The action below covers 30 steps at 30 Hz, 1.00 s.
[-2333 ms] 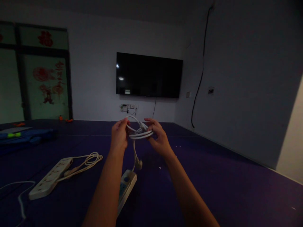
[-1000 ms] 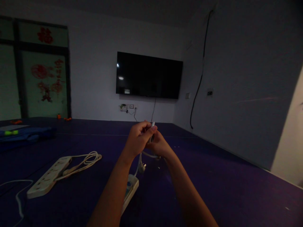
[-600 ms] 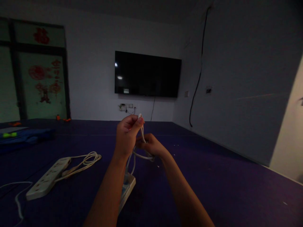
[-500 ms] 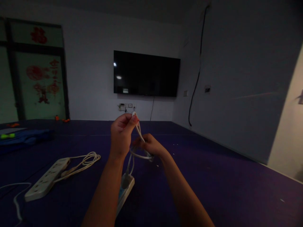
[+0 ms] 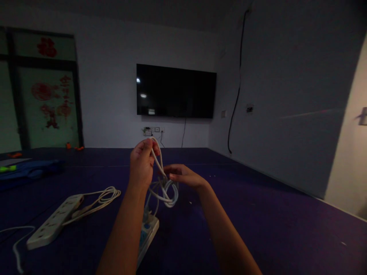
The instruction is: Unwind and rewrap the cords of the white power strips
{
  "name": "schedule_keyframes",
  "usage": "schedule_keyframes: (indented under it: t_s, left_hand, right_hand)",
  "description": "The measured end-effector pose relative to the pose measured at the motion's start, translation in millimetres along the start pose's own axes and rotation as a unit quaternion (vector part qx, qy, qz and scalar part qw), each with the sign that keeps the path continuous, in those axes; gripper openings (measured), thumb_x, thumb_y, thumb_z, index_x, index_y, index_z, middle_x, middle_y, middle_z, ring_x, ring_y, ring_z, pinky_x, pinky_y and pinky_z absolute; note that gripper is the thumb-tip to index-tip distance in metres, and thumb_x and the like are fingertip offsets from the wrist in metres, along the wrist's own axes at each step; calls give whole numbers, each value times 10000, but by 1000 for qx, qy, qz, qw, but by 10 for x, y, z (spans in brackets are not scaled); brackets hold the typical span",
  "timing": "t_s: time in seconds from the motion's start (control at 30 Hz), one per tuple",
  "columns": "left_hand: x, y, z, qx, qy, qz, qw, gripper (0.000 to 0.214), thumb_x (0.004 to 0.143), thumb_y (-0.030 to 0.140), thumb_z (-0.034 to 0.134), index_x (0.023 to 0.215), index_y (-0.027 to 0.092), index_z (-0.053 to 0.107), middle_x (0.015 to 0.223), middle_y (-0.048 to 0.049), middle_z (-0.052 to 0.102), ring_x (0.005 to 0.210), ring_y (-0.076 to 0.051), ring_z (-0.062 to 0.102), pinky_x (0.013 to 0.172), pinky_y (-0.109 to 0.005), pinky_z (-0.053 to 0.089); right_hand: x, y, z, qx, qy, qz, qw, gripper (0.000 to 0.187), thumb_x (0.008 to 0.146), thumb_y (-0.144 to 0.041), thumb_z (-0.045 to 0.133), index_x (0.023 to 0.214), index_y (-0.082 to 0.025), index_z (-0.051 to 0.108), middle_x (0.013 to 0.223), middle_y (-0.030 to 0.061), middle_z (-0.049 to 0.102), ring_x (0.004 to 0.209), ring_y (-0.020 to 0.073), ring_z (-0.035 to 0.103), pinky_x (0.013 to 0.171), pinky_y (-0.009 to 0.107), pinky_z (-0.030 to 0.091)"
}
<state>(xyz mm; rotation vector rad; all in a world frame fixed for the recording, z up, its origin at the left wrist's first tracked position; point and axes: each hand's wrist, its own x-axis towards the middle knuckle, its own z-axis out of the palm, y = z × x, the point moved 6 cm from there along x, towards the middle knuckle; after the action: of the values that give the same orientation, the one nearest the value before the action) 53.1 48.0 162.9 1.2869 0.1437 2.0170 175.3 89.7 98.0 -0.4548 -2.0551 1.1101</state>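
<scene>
Pinched between the thumb and fingers of my left hand [image 5: 141,162] is the upper loop of a white power cord [image 5: 158,164]. The cord hangs down into a loose bundle of coils. My right hand [image 5: 185,175] is at the upper right of these coils, its thumb and fingers slightly apart; the fingers are partly behind the cord, and whether they grip it is unclear. Below the coils, a white power strip [image 5: 150,233] lies on the purple surface, partly hidden by my left forearm. Strands run from the coils down towards it.
Another white power strip [image 5: 54,221] with a looped cord [image 5: 107,196] lies to the left. A loose white cable [image 5: 17,244] is near the left edge. Blue cloth [image 5: 37,168] lies farther back. A television [image 5: 176,91] hangs on the far wall.
My left hand has shifted slightly left with the cord's loop, which is wider. The coils hang lower and show more clearly; my right hand's fingers look straighter.
</scene>
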Motion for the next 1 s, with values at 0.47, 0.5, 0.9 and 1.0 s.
schedule_keyframes:
  t_s: [0.47, 0.5, 0.9, 1.0]
  left_hand:
    - [-48, -118, 80, 211, -70, -15, 975, 191, 725, 351, 675, 792, 172, 670, 773, -33, 635, 749, -147, 569, 654, -217, 422]
    - [-54, -130, 78, 231, -77, -23, 970, 175, 715, 318, 687, 812, 174, 669, 786, -31, 633, 757, -150, 567, 652, -215, 418]
    - [-162, -285, -332, 396, -99, -134, 903, 362, 508, 295, 803, 843, 214, 692, 843, -107, 695, 837, -267, 626, 710, -321, 458]
    - [-427, -379, -376, 502, -159, -179, 831, 471, 534, 381, 771, 961, 209, 671, 1066, -164, 662, 1043, -338, 575, 890, -421, 405]
  right_hand:
    - [57, -157, 93, -2, 104, 26, 994, 256, 658, -388, 686, 707, -140, 643, 570, -7, 627, 500, 108, 582, 495, 218, 466]
    - [59, -124, 44, 4, 128, 35, 991, 254, 656, -389, 684, 672, -142, 627, 544, -11, 618, 471, 105, 573, 476, 216, 461]
    - [-100, 680, -597, 117, 417, 102, 895, 232, 685, -299, 690, 549, -160, 564, 498, 29, 614, 404, 116, 562, 433, 236, 505]
    - [-92, 890, -654, 127, 430, 94, 889, 248, 703, -296, 678, 544, -170, 535, 489, 14, 593, 430, 117, 569, 481, 250, 531]
